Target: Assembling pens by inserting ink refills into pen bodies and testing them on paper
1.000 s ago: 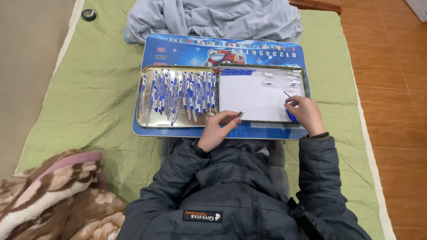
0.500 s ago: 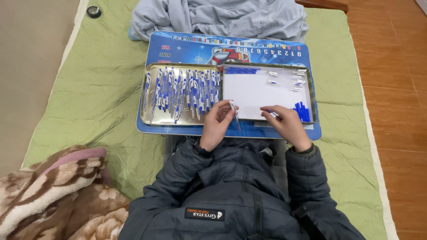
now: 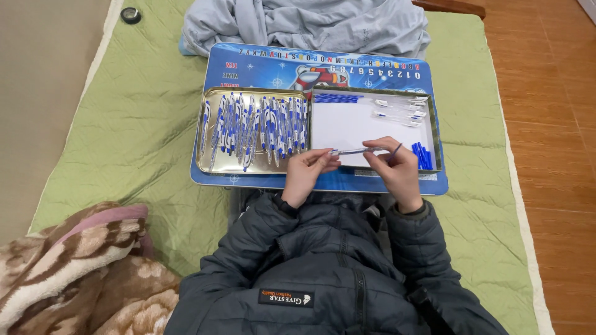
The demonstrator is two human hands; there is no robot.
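Note:
My left hand (image 3: 308,172) and my right hand (image 3: 395,169) together hold a thin clear pen barrel (image 3: 359,151) level above the white tray (image 3: 347,127). The left fingers pinch its left end, the right fingers its right end, where a blue tip shows. Left of the hands stands a gold metal tray (image 3: 207,162) filled with several blue-and-white pens (image 3: 261,127). Inside the white tray lie blue refills (image 3: 337,98) at the back, clear pen parts (image 3: 400,109) at the back right and blue caps (image 3: 422,155) at the front right.
Both trays rest on a blue printed lap board (image 3: 279,65) over a green quilted mat (image 3: 136,118). A grey garment (image 3: 310,25) lies behind the board, a brown patterned blanket (image 3: 81,273) at the lower left, a small black round thing (image 3: 131,15) at the far left, wooden floor (image 3: 546,124) on the right.
My right hand left the blue caps at the tray's right side and came in to the middle. Both hands have met and now hold the pen barrel between them.

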